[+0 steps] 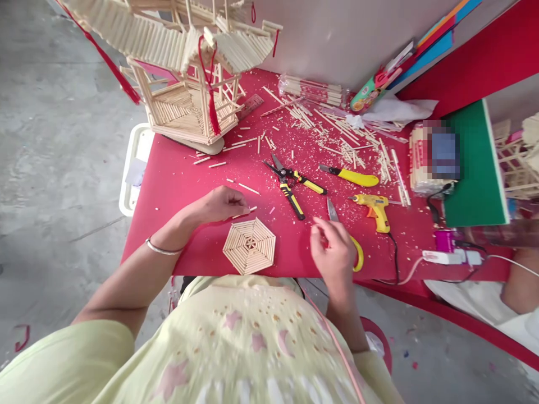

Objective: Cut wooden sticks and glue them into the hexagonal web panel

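Note:
My left hand [222, 205] is closed, its fingertips pinching a short wooden stick [251, 210] just above the table. Right below it lies a flat hexagon panel [249, 247] built of sticks in nested rings. My right hand [334, 251] hovers to the right of the panel, fingers loosely bent and apart, with nothing seen in it. Partly hidden behind that hand are scissors with a yellow handle [359, 255]. Farther up lie black-and-yellow pruning shears [290, 182], a yellow utility knife [356, 177] and a yellow glue gun [376, 210].
A stick-built pavilion [181, 106] with red tassels stands at the table's back left. Loose sticks [345, 129] and chips litter the back of the red table [168, 179]. A power strip [450, 257] with cables sits at the right, near another person's arm [522, 280].

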The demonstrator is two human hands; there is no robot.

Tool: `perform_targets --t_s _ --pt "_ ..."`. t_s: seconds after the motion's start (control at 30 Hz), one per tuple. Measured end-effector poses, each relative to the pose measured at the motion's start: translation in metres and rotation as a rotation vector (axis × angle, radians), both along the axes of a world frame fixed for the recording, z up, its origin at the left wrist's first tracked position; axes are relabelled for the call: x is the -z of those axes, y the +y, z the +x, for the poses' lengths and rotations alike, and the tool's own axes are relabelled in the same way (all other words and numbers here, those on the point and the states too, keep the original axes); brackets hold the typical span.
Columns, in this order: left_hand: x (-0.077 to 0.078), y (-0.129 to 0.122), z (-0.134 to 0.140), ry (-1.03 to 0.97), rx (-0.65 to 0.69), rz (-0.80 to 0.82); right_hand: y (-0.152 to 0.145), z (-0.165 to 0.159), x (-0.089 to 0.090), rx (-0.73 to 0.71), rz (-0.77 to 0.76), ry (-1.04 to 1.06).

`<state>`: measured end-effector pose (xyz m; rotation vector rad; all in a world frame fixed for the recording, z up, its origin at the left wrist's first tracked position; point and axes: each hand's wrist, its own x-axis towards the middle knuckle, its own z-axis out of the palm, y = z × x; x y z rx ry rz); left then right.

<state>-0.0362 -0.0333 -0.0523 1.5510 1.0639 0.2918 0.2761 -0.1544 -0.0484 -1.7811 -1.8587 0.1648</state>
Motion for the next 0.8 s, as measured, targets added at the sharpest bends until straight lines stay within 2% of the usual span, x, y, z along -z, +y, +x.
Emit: perform_targets --t_s 0.07,0.13,0.23,0.4,0.53,0.63,0.73,0.8 --pt "0.004 -0.001 0.001 -0.104 -0.046 0.052 -0.019 0.033 -0.005 0.212 -0.102 -0.207" --pt "0.008 -0.003 0.004 -0.199 -0.085 0.065 -0.035 0.055 -0.008 0.317 -0.244 -0.36" --pt "0.012 -0.006 0.01 -0.345 -0.149 -0.019 -0.046 0.065 -0.008 0.336 -0.385 -0.442" --pt "0.008 -0.01 0.017 -0.464 -0.273 -0.112 -0.037 0.059 -0.004 0.313 -0.481 -0.47" --pt "0.002 -0.012 0.019 -0.503 -0.322 -0.17 -0.029 0.065 -0.004 0.329 -0.582 -0.376" --pt "0.0 -0.013 0.019 -0.539 -0.363 -0.167 -0.032 0.075 -0.008 0.38 -0.664 -0.22" --pt "0.002 -0.013 0.019 -0.597 -0.377 -0.157 -0.043 0.083 -0.016 0.41 -0.72 0.083" --pt "0.004 -0.014 0.02 -0.676 -0.371 -0.197 -0.049 0.083 -0.023 0.345 -0.699 0.3"
